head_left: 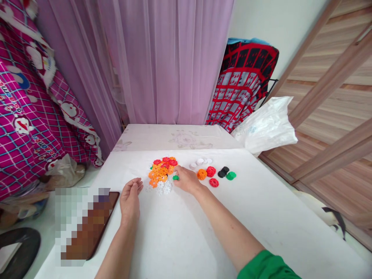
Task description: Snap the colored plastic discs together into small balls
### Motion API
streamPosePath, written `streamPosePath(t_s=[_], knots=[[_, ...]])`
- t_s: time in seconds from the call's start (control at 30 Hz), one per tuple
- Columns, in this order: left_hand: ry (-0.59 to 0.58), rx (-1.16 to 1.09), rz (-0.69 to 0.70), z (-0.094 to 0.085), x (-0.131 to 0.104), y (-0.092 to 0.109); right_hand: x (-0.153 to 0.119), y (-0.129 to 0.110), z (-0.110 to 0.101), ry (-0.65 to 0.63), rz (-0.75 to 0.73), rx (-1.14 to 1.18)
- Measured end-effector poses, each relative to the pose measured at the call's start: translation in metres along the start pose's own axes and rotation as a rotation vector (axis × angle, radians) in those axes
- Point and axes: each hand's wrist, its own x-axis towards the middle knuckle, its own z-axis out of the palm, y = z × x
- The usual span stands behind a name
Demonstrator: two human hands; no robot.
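My right hand (186, 179) reaches in from the right, its thumb and fingertips closed on a small green notched plastic disc (176, 178). Just left of it lies a mixed pile of flower-shaped plastic discs, with orange discs (158, 171) in the middle, red discs (165, 159) at the back and white discs (163, 187) in front. My left hand (130, 197) rests to the left of the pile, fingers loosely stretched toward it, holding nothing. To the right of my right hand are colour groups: white discs (200, 161), an orange stack (202, 174), red discs (211, 171), black discs (223, 172) and green discs (231, 176).
A white-covered table (180, 232) bears everything. A phone or tablet, partly pixelated (107, 217), lies by its left edge. A white plastic bag (267, 126) stands at the back right corner. Purple curtains (174, 62) hang behind, and a wooden wardrobe (334, 100) is on the right.
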Motion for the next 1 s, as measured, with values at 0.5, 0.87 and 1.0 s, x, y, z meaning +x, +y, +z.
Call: streamPosePath(t_s=[0.5,0.87,1.0], knots=[[-0.001,0.046,0.029,0.001,0.0,0.0,-0.071,0.217,-0.072,0.521,0.456,0.148],[0.0,0.053,0.021,-0.001,0.001,0.001,-0.069,0.216,-0.064,0.419,0.438,0.072],[0.002,0.055,0.021,-0.001,0.001,0.001,-0.072,0.221,-0.058,0.429,0.419,0.051]])
